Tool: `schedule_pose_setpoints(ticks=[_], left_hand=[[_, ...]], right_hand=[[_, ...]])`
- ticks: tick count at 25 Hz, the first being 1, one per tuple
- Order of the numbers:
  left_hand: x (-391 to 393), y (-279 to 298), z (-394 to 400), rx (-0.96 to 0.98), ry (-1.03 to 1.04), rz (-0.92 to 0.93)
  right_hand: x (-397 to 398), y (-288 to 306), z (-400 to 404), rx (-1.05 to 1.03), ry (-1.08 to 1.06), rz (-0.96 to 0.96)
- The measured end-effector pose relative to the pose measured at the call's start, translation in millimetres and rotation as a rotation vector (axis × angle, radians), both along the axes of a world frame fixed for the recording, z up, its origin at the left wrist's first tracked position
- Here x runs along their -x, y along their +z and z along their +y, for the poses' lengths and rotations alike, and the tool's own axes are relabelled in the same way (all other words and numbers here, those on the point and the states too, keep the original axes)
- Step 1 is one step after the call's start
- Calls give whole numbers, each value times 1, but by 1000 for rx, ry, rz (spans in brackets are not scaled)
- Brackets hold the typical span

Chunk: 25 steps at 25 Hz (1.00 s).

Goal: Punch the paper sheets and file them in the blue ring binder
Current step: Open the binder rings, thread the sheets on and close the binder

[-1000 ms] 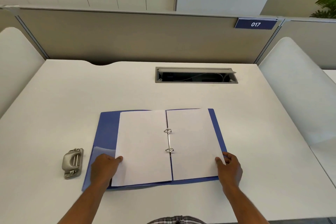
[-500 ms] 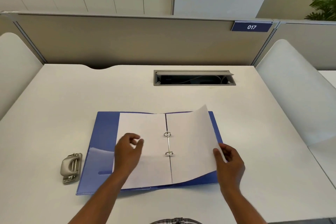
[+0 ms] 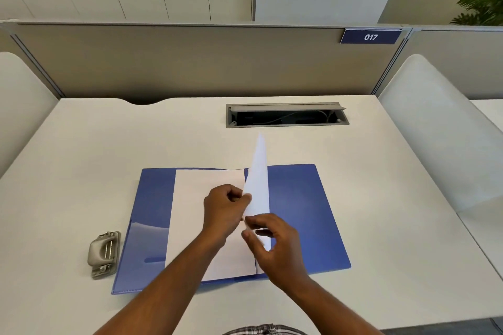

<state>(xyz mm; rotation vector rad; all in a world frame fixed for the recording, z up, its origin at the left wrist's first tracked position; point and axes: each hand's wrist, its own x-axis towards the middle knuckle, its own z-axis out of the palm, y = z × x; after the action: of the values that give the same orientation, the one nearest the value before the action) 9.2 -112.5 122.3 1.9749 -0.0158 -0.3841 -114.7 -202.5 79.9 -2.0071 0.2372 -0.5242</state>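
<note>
The blue ring binder (image 3: 299, 212) lies open and flat on the white desk. A white sheet (image 3: 196, 204) rests on its left half. A second white sheet (image 3: 258, 179) stands almost upright over the spine, its right half of the binder now bare. My left hand (image 3: 223, 209) pinches this raised sheet near its inner edge. My right hand (image 3: 272, 242) pinches the same sheet lower down, over the spine. Both hands hide the rings. A grey metal hole punch (image 3: 104, 253) sits on the desk left of the binder.
A cable hatch (image 3: 285, 115) is set into the white desk (image 3: 81, 158) behind the binder. Beige partitions close the back, with a blue sign 017 (image 3: 370, 36). White curved side panels (image 3: 441, 128) flank the desk.
The right-hand sheet has been lifted from flat to nearly upright over the spine. My left hand moved from the binder's left edge to the sheet; my right hand moved left to the spine.
</note>
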Motion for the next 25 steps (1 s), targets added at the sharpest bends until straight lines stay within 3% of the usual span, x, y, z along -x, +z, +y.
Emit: schedule_pose_setpoints(ticks=[4, 7, 11, 21, 25], left_hand=[[-15, -8, 36, -6, 102, 9], [-27, -21, 74, 28, 186, 34], [-41, -44, 115, 8, 263, 56], [-38, -88, 138, -230, 346, 54], [-38, -101, 137, -340, 229, 27]], right_hand=[[4, -13, -12, -137, -54, 67], [8, -46, -33, -28, -218, 243], [21, -85, -53, 126, -107, 533], [18, -99, -55, 172, -67, 584], [14, -93, -51, 196, -77, 585]])
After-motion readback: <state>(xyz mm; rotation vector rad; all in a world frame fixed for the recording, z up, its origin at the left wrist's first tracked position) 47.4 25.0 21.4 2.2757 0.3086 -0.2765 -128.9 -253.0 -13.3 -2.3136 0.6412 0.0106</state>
